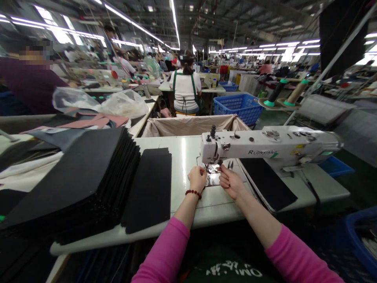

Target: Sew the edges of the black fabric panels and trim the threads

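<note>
A white sewing machine [235,142] stands on the pale table, its needle area lit. My left hand [197,177] is just left of the presser foot, fingers curled together; whatever they pinch is too small to make out. On the other side, my right hand [231,182] has thumb and forefinger pressed together close to the needle, the other fingers folded in. Any thread between the hands cannot be seen clearly. Small scissors or snips [230,164] lie behind my right hand. Black panels [266,182] lie under the machine arm at right.
A tall stack of black panels [70,165] fills the left side, with a lower black pile [151,184] beside it. Thread cones [275,93] stand at upper right. Beyond the table are a fabric-lined bin [188,125], a blue basket [238,107] and a seated co-worker [186,88].
</note>
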Motion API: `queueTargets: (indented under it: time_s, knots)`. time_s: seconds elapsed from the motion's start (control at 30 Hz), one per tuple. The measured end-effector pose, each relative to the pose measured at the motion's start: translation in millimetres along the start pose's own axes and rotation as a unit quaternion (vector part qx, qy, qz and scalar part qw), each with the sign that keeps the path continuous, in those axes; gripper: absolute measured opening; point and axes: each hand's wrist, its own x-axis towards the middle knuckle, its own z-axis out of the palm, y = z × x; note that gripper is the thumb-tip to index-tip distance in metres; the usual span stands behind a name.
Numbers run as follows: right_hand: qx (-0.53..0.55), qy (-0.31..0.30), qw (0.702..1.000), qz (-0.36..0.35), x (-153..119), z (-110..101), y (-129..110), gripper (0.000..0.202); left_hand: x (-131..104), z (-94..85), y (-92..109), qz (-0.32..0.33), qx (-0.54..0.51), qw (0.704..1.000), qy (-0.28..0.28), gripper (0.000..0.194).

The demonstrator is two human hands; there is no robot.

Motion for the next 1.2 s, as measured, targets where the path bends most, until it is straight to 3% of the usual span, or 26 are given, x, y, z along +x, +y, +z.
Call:
queueTargets:
  time_s: [0.2, 0.3, 0.7, 0.97, 1.2]
  knots:
    - [-0.007, -0.019, 1.0, 0.011, -1.1, 0.1, -0.7, 0.031, -1.6, -2.0, 1.5, -0.011, -0.011, 1.0, 0.003, 0.007]
    - [-0.021, -0.017, 1.0, 0.008, -5.6, -5.0, -1.1, 0.035, -0.1, -1.1, 4.1, -0.019, -0.015, 1.0, -0.002, 0.017]
    - [-0.084, 0.053, 0.994, -0.046, -22.0, -63.5, 39.3, 0.038, 12.0, 6.6, 8.8, -0.043, -0.036, 0.998, -0.008, 0.013]
    - [-0.079, 0.037, 0.994, -0.061, -24.1, -68.2, 42.9, 0.034, 3.2, 1.5, 3.4, -0.001, -0.036, 0.999, -0.025, 0.013]
    - [-0.079, 0.03, 0.994, -0.073, -26.0, -67.9, 44.6, 0.032, 6.7, 4.6, -0.3, -0.024, -0.055, 0.998, -0.016, 0.017]
